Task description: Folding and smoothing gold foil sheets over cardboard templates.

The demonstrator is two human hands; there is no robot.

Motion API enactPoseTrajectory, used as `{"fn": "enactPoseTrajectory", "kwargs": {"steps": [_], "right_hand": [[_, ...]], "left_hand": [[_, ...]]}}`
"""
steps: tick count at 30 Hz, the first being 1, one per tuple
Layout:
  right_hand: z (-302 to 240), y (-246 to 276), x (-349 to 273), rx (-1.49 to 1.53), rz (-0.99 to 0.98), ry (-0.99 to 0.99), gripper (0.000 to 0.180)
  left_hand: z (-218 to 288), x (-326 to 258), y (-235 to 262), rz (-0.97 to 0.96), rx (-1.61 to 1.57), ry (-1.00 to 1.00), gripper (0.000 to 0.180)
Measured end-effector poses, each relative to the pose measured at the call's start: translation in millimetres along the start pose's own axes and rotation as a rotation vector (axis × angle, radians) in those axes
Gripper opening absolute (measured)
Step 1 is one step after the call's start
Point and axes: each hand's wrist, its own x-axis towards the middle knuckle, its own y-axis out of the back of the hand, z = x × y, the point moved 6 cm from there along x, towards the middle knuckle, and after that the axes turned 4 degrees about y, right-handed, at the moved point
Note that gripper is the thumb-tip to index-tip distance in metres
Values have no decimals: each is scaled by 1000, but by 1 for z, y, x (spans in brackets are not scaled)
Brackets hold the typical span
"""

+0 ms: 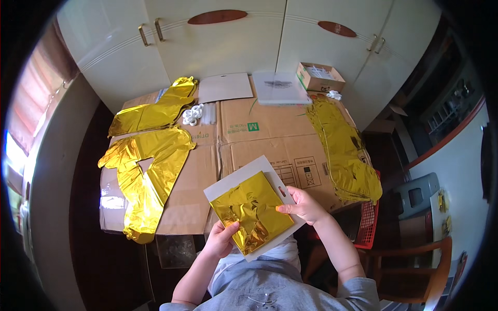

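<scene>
Above my lap, just in front of the table's near edge, I hold a pale card (257, 167) with a hang hole near its right side. On it lies a folded gold foil balloon (262, 205), packed into a rough square with creased, shiny patches. My left hand (221, 240) grips the lower left edge, its thumb pressing on the foil. My right hand (307, 207) pinches the right edge beside the hang hole, thumb on top of the foil. The fingers of both hands are partly hidden beneath the card.
Flattened cardboard (249, 124) covers the table. Flat gold foil balloons (155, 166) lie at left, with more gold foil (340, 150) at right. White ribbon rolls (192, 115), clear straws (209, 113), pale cards (225, 88), clear bags (280, 90) and an open box (320, 82) sit farther back.
</scene>
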Motion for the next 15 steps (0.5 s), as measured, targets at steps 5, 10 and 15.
{"fn": "enactPoseTrajectory", "kwargs": {"steps": [5,10,15], "right_hand": [[-6,-6,12,-44,-80,-19,58],[-7,-10,44,-165,-257,-35,54],[-34,11,115,-355,-184,-59,41]], "left_hand": [[10,-3,1,6,79,-38,30],[15,-17,19,107,148,-114,35],[14,-45,40,218,112,-214,33]]}}
